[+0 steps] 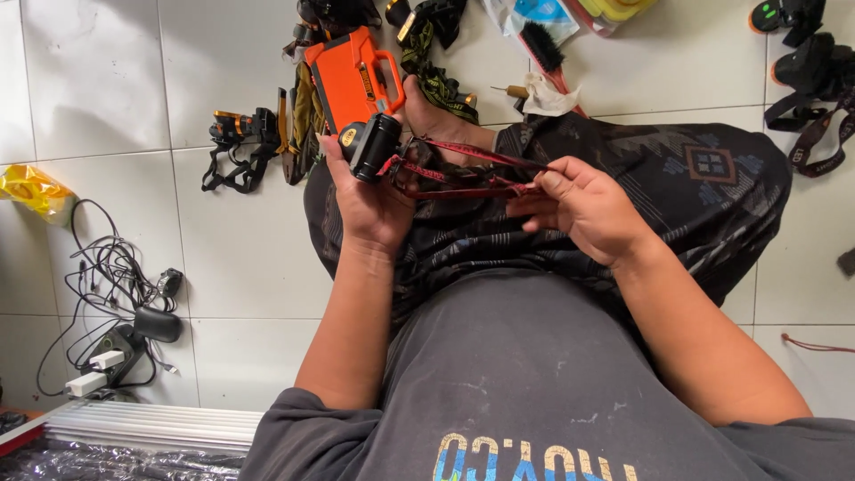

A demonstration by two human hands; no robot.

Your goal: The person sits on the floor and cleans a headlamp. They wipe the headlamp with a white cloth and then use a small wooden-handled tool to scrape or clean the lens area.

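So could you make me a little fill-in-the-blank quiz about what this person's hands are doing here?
1. The left hand holds a black ____ lamp.
2. The right hand pinches a ____ strap that runs to the lamp.
3. Beyond the lamp lies a box-like thing with a handle, coloured ____.
4. The tangle of cables and a power strip lies on the white ____ floor.

Missing words: head; red; orange; tiled

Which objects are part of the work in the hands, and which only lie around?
In hand:
- small black headlamp, in left hand
- its red strap, pulled by right hand

Lying about:
- orange plastic case
- black cable tangle
- black-bristled brush
- yellow bag
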